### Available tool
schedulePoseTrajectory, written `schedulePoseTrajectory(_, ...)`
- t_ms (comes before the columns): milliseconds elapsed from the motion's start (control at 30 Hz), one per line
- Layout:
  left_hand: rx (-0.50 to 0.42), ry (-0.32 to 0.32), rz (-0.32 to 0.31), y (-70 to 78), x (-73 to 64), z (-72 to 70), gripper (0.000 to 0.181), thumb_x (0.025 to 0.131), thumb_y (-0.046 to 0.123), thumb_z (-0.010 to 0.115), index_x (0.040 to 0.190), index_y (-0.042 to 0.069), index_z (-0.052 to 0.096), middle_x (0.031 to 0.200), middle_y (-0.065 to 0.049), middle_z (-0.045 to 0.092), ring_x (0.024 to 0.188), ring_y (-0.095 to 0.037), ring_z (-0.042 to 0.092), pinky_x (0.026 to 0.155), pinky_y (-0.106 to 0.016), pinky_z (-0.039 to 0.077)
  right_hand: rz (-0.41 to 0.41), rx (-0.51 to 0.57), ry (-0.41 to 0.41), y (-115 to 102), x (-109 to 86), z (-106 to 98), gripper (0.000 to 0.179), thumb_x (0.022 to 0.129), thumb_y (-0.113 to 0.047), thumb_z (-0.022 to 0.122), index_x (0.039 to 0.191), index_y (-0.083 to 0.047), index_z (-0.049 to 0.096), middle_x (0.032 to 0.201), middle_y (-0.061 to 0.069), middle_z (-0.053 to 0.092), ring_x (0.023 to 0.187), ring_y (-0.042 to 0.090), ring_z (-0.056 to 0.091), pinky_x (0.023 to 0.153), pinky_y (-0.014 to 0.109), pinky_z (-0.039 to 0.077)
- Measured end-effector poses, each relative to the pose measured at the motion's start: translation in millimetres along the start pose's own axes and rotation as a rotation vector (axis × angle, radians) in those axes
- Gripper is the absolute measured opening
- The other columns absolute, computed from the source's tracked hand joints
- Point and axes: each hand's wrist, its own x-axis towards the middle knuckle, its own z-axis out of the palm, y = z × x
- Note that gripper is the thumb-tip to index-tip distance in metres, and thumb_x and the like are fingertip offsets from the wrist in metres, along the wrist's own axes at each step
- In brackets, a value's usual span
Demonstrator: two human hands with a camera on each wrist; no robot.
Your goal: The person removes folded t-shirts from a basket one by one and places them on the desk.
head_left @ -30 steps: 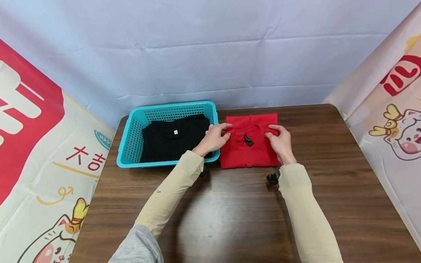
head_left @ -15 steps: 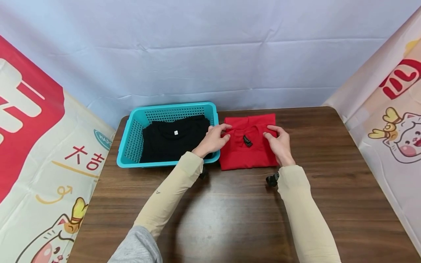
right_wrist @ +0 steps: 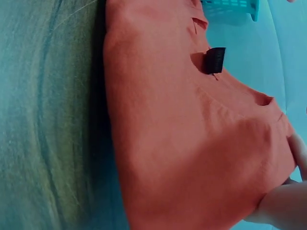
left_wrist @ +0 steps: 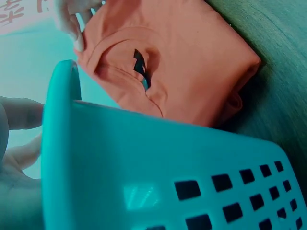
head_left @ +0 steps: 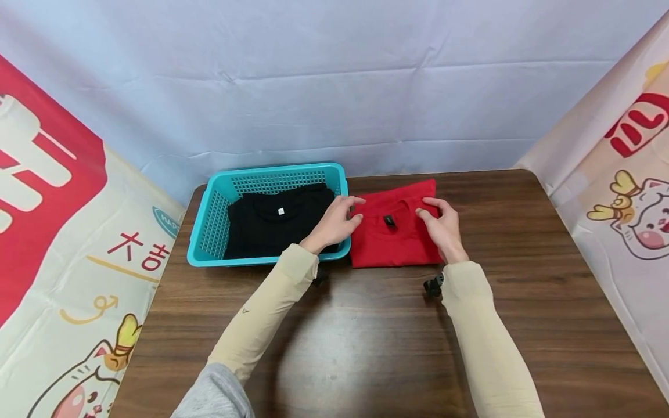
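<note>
A folded red T-shirt with a black neck tag lies on the table beside the basket. My right hand pinches the shirt's right side near the collar; in the right wrist view its thumb and finger close on the fabric, and that side is lifted. My left hand hovers over the right rim of the blue basket, fingertips near the shirt's left edge. In the left wrist view its thumb and fingers are apart with nothing between them, behind the basket's corner.
Inside the basket lies a folded black shirt with a white tag. The basket wall stands close against the red shirt's left edge. A pale cloth backdrop hangs behind the wooden table.
My left hand has shifted slightly left. The red shirt's upper left part has sunk, so its back edge now slants. The neck tag has turned; my right hand has moved slightly left.
</note>
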Motion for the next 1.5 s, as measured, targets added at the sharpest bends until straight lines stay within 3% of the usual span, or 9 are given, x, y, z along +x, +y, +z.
schedulePoseTrajectory(367, -0.008, 0.021, 0.019, -2.5, -21.2, -17.8, 0.042, 0.098, 0.022, 0.053, 0.139, 0.014, 0.050, 0.132, -0.009, 0.049, 0.096, -0.017, 0.054, 0.080, -0.032, 0.048, 0.026, -0.046, 0.004, -8.4, 1.5, -3.2, 0.040, 0.098, -0.020, 0.052, 0.135, -0.005, 0.053, 0.133, 0.014, 0.051, 0.114, 0.022, 0.046, 0.092, 0.025, 0.039)
schedulePoseTrajectory(667, 0.042, 0.071, 0.062, -16.7, -42.0, -31.9, 0.038, 0.098, 0.018, 0.053, 0.135, 0.010, 0.054, 0.130, -0.012, 0.053, 0.096, -0.020, 0.056, 0.084, -0.035, 0.049, 0.035, -0.132, 0.043, -14.7, -0.8, -7.8, 0.040, 0.098, -0.023, 0.051, 0.133, -0.005, 0.055, 0.128, 0.015, 0.055, 0.102, 0.017, 0.050, 0.083, 0.024, 0.041)
schedulePoseTrajectory(967, 0.057, 0.126, -0.008, -37.5, -59.7, -50.5, 0.034, 0.097, 0.017, 0.054, 0.131, 0.013, 0.058, 0.127, -0.012, 0.057, 0.095, -0.022, 0.059, 0.081, -0.037, 0.049, 0.035, -0.191, 0.011, -18.9, -3.5, -8.9, 0.044, 0.099, -0.030, 0.047, 0.137, -0.007, 0.052, 0.129, 0.016, 0.052, 0.098, 0.019, 0.051, 0.082, 0.030, 0.042)
schedulePoseTrajectory(1200, 0.031, 0.147, -0.036, -49.4, -70.8, -63.9, 0.033, 0.098, 0.018, 0.053, 0.130, 0.011, 0.058, 0.126, -0.015, 0.058, 0.096, -0.024, 0.058, 0.081, -0.040, 0.049, 0.024, -0.189, -0.012, -21.9, -4.1, 1.5, 0.044, 0.099, -0.027, 0.048, 0.138, -0.008, 0.050, 0.134, 0.016, 0.053, 0.116, 0.029, 0.052, 0.094, 0.039, 0.043)
schedulePoseTrajectory(1500, 0.061, 0.213, -0.101, -60.6, -86.8, -80.1, 0.031, 0.099, 0.018, 0.051, 0.128, 0.012, 0.060, 0.119, -0.009, 0.059, 0.094, -0.022, 0.056, 0.077, -0.037, 0.047, -0.028, -0.191, -0.093, -33.1, -8.7, 17.8, 0.044, 0.099, -0.026, 0.049, 0.139, -0.007, 0.048, 0.137, 0.017, 0.052, 0.121, 0.032, 0.052, 0.100, 0.046, 0.044)
